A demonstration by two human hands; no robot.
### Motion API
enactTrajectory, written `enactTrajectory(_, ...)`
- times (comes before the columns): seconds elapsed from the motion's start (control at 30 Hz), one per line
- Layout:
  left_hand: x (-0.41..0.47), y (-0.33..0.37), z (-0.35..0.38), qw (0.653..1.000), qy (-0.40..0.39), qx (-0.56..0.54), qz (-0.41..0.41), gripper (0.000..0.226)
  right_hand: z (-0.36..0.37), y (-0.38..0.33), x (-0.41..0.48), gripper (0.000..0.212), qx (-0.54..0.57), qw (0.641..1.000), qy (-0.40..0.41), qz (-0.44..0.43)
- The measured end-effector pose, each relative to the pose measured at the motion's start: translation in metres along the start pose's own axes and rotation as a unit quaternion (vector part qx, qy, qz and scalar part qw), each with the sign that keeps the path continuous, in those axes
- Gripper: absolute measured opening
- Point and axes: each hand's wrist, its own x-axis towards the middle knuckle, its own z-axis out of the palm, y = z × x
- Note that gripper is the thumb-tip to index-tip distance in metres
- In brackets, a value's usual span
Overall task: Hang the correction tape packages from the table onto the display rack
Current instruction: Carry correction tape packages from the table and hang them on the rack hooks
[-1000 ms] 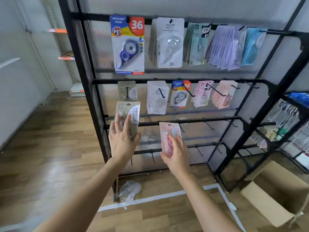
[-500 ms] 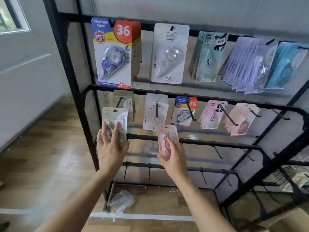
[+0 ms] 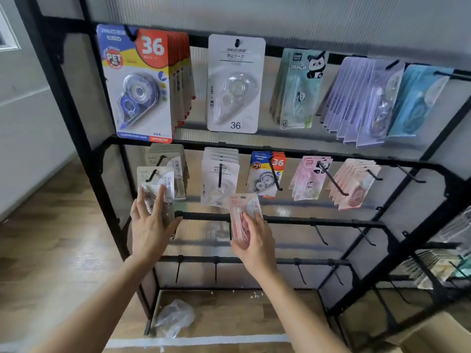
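1. Floor, below both hands: a crumpled clear plastic bag (image 3: 175, 318). A white tape line (image 3: 193, 341) crossed the wooden boards. A cardboard box (image 3: 438, 337) sat low and far to the right of the right hand.

2. Left hand (image 3: 150, 225): raised, fingers nearly straight over the front of a grey package (image 3: 163, 184), thumb spread by its right edge, holding it up. The card read "36". A black hook tip lay across its top; whether it was threaded could not be told.

3. Right hand (image 3: 254, 240): pinched a pink package (image 3: 242, 215), thumb at the lower left and fingers across the front. It was marked "36" and held before a rail.

4. Display rack (image 3: 84, 154): black metal, rails and hooks behind both hands.

5. Row just above the hands, left to right:
- grey stack (image 3: 175, 159), behind the grey package
- white stack (image 3: 219, 179), above the pink package, "JINUO", "36"
- small blue-and-red card (image 3: 265, 174), "PET", "36"
- pink panda packs (image 3: 309, 179), "PANDA"
- plain pink packs (image 3: 354, 184), print unreadable

6. Top row, farthest above the hands:
- large blue card (image 3: 137, 85), "JINUO", "36", "PET", "CORRECTION TAPE", "SMOOTH"
- large white card (image 3: 235, 85), "JINUO", "修正テープ", "36"
- green packs (image 3: 298, 90), "PANDA"
- lilac packs (image 3: 362, 103)
- blue packs (image 3: 418, 100), text blurred
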Motion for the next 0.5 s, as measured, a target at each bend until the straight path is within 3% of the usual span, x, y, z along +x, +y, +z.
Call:
enactTrajectory(0.23, 0.051, -0.010, 0.007, 0.997, -0.070, 0.016, 0.015, 0.105, -0.002, -0.004, 0.004, 0.072, -0.006, 0.998, 0.040, 0.041)
enactTrajectory(0.5, 0.083, -0.014, 0.012, 0.992, -0.122, 0.029, 0.026, 0.102, 0.011, -0.017, 0.001, 0.073, -0.022, 0.995, 0.069, 0.070)
